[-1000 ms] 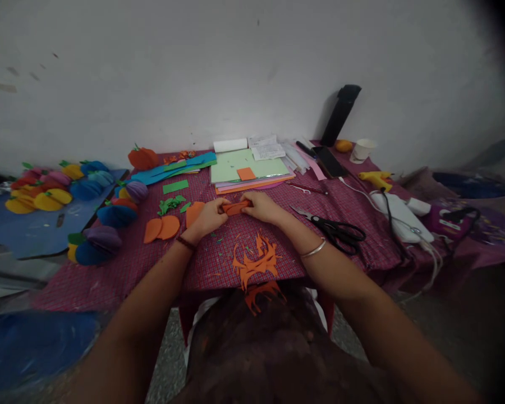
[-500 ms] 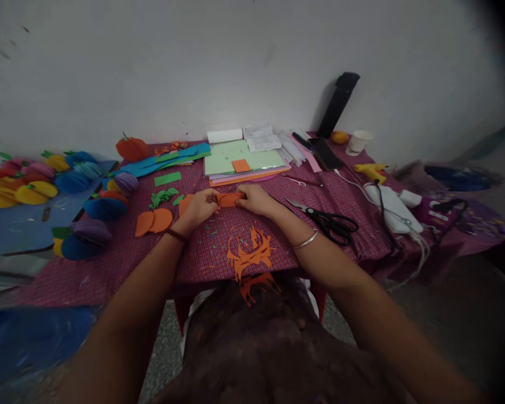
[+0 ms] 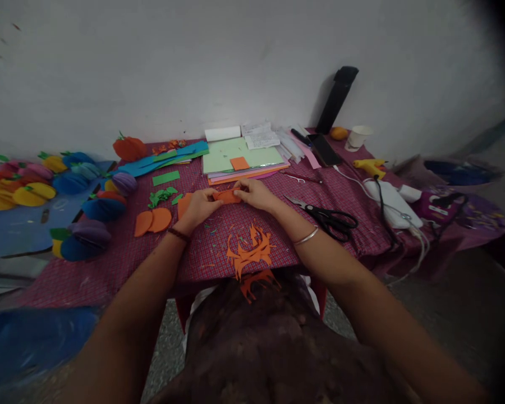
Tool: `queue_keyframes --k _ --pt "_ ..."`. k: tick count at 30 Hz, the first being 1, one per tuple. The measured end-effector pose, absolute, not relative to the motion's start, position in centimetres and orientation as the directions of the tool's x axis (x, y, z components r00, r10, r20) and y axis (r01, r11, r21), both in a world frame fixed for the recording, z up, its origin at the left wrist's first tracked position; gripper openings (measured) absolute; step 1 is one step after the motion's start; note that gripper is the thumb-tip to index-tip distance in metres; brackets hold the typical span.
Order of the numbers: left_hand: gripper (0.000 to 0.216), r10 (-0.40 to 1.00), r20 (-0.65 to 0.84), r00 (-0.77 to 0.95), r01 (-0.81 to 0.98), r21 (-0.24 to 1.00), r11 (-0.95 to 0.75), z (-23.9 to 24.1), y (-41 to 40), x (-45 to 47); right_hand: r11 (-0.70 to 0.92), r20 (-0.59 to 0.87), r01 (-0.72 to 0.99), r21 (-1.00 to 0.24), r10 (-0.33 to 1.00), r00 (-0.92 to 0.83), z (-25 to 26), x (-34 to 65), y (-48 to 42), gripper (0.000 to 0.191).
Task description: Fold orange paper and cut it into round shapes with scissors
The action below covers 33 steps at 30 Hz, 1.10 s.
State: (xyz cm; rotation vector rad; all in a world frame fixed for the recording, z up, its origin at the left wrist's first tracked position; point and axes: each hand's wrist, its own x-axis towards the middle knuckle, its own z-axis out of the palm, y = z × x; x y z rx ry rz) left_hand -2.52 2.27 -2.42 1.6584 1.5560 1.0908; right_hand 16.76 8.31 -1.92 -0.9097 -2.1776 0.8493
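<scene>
An orange piece of craft paper point(image 3: 228, 197) is held between both hands above the table, its edge bent in a curve. My left hand point(image 3: 201, 205) pinches its left end, thumb in front. At the other end my right hand point(image 3: 255, 194) grips it between thumb and fingers. Left of my left hand lie orange paper discs point(image 3: 160, 219) and green paper leaves point(image 3: 162, 197). Part of another orange sheet point(image 3: 183, 205) sticks out from behind that hand. Orange paper offcuts point(image 3: 252, 249) are heaped near the table's front edge, some on my lap.
Black-handled scissors point(image 3: 330, 220) lie to the right, beyond them a yellow glue gun point(image 3: 370, 167) and a white power strip point(image 3: 393, 205) with cables. Stacked paper sheets point(image 3: 235, 151) and a phone point(image 3: 324, 150) are at the back. Several paper pumpkins point(image 3: 105, 206) stand left.
The orange paper was held flatter and now looks narrower and bent between the fingers. My left thumb has come forward along it. The view has shifted slightly.
</scene>
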Motion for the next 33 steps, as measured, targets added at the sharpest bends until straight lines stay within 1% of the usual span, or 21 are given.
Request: queue_keyframes --k 2,5,7,12,15,19,21,27,31,33 --pt "0.012 0.988 0.154 -0.005 0.489 0.862 -0.132 -2.6 2.4 -2.6 0.574 0.305 0.368 -0.732 0.759 -0.576 -1.9 16.6 8.4 0.014" --pt "0.023 0.989 0.145 0.017 0.448 0.884 -0.138 -2.7 2.5 -2.7 0.593 0.325 0.367 -0.717 0.749 -0.577 -2.1 16.5 8.4 0.019" --pt "0.025 0.991 0.133 0.024 0.415 0.900 -0.130 -2.6 2.6 -2.7 0.599 0.336 0.361 -0.714 0.747 -0.574 -2.3 16.5 8.5 0.020" --pt "0.015 0.995 0.090 -0.029 0.403 0.913 -0.071 -2.2 2.5 -3.0 0.602 0.332 0.376 -0.705 0.748 -0.575 -2.6 16.5 8.8 0.018" --pt "0.012 0.997 0.073 0.005 0.392 0.917 -0.069 -1.8 2.3 -3.3 0.618 0.338 0.384 -0.685 0.738 -0.584 -2.6 16.4 8.9 0.017" --pt "0.020 0.998 0.048 0.036 0.396 0.916 -0.058 -1.3 2.0 -3.4 0.627 0.355 0.383 -0.678 0.736 -0.577 -2.5 16.4 8.8 0.017" --pt "0.021 0.998 0.042 0.044 0.403 0.914 -0.057 -1.2 2.0 -3.3 0.628 0.356 0.379 -0.679 0.734 -0.579 -2.5 16.5 8.7 0.017" --pt "0.016 0.996 0.080 0.031 0.338 0.937 -0.086 -2.1 2.3 -2.9 0.619 0.332 0.383 -0.685 0.734 -0.592 -2.5 16.6 8.7 0.018" --pt "0.017 0.994 0.098 0.046 0.369 0.923 -0.108 -2.3 2.3 -3.0 0.622 0.336 0.381 -0.684 0.733 -0.591 -2.5 16.6 8.7 0.018" --pt "0.013 0.993 0.112 0.044 0.407 0.905 -0.121 -2.3 2.2 -3.0 0.620 0.332 0.386 -0.684 0.735 -0.591 -2.5 16.6 8.7 0.017"
